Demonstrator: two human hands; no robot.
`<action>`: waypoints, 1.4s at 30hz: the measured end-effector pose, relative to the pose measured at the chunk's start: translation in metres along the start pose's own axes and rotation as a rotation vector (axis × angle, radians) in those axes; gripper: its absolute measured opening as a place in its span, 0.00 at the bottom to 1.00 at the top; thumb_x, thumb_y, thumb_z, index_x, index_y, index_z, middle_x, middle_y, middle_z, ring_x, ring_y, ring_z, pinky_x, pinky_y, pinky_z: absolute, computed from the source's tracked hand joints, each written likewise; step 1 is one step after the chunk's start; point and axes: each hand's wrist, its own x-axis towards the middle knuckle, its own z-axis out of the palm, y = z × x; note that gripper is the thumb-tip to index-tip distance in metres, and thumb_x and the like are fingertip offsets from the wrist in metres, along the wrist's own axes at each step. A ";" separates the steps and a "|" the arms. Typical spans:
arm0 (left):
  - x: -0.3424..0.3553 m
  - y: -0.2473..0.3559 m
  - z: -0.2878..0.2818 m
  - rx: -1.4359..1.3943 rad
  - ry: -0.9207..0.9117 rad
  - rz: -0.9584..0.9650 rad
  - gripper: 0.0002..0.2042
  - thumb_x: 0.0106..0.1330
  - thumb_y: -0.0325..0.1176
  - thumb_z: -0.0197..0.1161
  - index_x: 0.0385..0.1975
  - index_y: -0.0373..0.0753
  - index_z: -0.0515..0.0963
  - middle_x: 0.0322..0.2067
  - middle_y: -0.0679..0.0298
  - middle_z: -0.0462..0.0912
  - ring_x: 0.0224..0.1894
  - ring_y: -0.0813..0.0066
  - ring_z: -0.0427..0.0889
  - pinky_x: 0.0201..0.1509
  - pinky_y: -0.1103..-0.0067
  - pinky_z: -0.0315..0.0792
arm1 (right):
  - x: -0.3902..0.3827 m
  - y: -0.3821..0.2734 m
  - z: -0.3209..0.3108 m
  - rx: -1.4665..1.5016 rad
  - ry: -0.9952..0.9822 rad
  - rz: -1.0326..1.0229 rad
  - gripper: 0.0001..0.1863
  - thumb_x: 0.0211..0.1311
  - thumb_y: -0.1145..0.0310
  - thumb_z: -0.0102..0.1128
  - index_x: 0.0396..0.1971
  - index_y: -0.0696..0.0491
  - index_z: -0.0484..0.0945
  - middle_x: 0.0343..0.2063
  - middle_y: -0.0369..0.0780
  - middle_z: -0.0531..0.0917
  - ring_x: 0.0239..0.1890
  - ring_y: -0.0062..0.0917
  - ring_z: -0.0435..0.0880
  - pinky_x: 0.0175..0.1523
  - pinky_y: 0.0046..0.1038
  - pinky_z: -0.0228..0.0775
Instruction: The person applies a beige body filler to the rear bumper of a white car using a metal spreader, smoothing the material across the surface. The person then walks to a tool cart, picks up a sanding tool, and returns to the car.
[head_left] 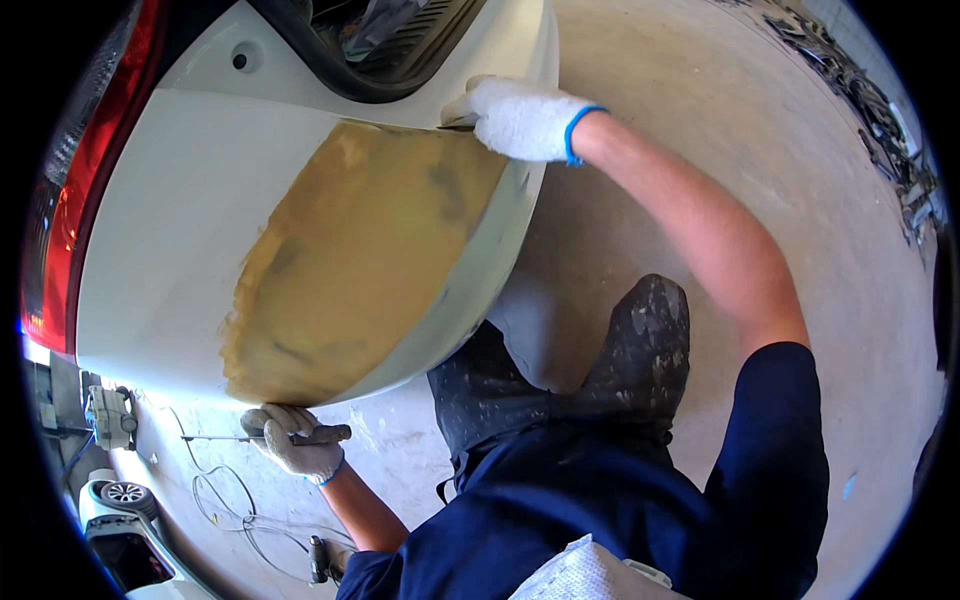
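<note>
A white car body panel (pixel 180 230) fills the view above the concrete floor (pixel 800 200), with a broad yellow-brown patch of filler (pixel 360 260) already spread, uneven and unsanded, still unpainted. The right hand (pixel 520 118), gloved, presses on the patch's upper edge; the left hand (pixel 295 442) grips a thin tool (pixel 215 437).

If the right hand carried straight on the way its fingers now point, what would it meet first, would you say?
The right hand points leftward along the upper edge of the yellow filler patch on the white car panel. It would probably just slide further along that edge, though depth is hard to judge.
</note>
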 end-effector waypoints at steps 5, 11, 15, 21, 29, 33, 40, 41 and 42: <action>0.002 0.009 -0.006 0.024 -0.008 0.016 0.05 0.69 0.30 0.53 0.34 0.41 0.64 0.20 0.68 0.62 0.18 0.82 0.60 0.20 0.87 0.60 | -0.029 -0.004 -0.087 0.599 -0.126 0.368 0.16 0.62 0.70 0.49 0.43 0.56 0.83 0.26 0.43 0.83 0.25 0.33 0.79 0.31 0.35 0.76; 0.000 0.006 -0.008 0.016 -0.013 0.012 0.05 0.69 0.31 0.54 0.34 0.41 0.65 0.19 0.68 0.62 0.17 0.82 0.60 0.18 0.87 0.59 | -0.051 0.014 -0.041 0.874 0.317 0.659 0.23 0.67 0.61 0.48 0.57 0.51 0.81 0.28 0.34 0.83 0.18 0.15 0.74 0.19 0.22 0.69; 0.001 0.006 -0.007 0.037 0.012 0.010 0.05 0.70 0.31 0.54 0.33 0.41 0.65 0.19 0.69 0.62 0.17 0.83 0.60 0.18 0.87 0.60 | -0.058 0.033 0.029 0.548 0.387 0.417 0.25 0.62 0.81 0.44 0.58 0.54 0.79 0.53 0.45 0.81 0.60 0.40 0.77 0.66 0.33 0.66; 0.000 0.008 -0.009 0.042 0.011 0.009 0.06 0.72 0.31 0.52 0.32 0.42 0.64 0.19 0.69 0.61 0.18 0.84 0.59 0.19 0.88 0.60 | -0.055 0.034 0.046 0.561 0.495 0.454 0.26 0.61 0.83 0.43 0.57 0.55 0.80 0.50 0.46 0.79 0.55 0.40 0.79 0.62 0.33 0.70; 0.000 0.005 -0.001 0.092 0.034 0.018 0.07 0.73 0.32 0.52 0.32 0.42 0.64 0.18 0.71 0.60 0.16 0.85 0.58 0.18 0.88 0.59 | -0.052 0.028 0.084 0.509 0.752 0.391 0.26 0.57 0.82 0.47 0.50 0.44 0.85 0.43 0.44 0.85 0.48 0.43 0.80 0.56 0.36 0.74; -0.004 0.009 0.001 0.111 0.089 0.022 0.08 0.72 0.33 0.53 0.31 0.43 0.64 0.18 0.71 0.59 0.16 0.85 0.58 0.18 0.88 0.58 | -0.063 -0.014 0.067 0.409 0.717 0.344 0.25 0.57 0.81 0.48 0.49 0.42 0.85 0.41 0.42 0.84 0.47 0.43 0.79 0.55 0.37 0.74; -0.001 0.013 0.009 0.164 0.117 0.032 0.09 0.67 0.33 0.59 0.31 0.41 0.65 0.17 0.69 0.64 0.14 0.84 0.61 0.17 0.89 0.59 | -0.092 -0.052 0.048 0.722 0.694 0.247 0.23 0.57 0.85 0.50 0.47 0.48 0.85 0.39 0.41 0.83 0.42 0.38 0.81 0.51 0.30 0.74; -0.006 0.019 0.014 0.261 0.150 -0.068 0.08 0.67 0.32 0.59 0.32 0.39 0.67 0.18 0.68 0.65 0.15 0.84 0.63 0.17 0.88 0.61 | -0.102 -0.059 0.043 0.847 0.734 0.258 0.22 0.57 0.86 0.51 0.47 0.49 0.84 0.39 0.42 0.83 0.42 0.37 0.81 0.51 0.29 0.74; -0.012 0.028 0.029 0.349 0.179 -0.172 0.07 0.66 0.31 0.59 0.34 0.38 0.68 0.18 0.68 0.67 0.15 0.84 0.65 0.18 0.87 0.62 | -0.113 -0.059 0.044 0.958 0.819 0.283 0.17 0.62 0.85 0.52 0.48 0.58 0.81 0.39 0.38 0.80 0.44 0.23 0.79 0.52 0.21 0.70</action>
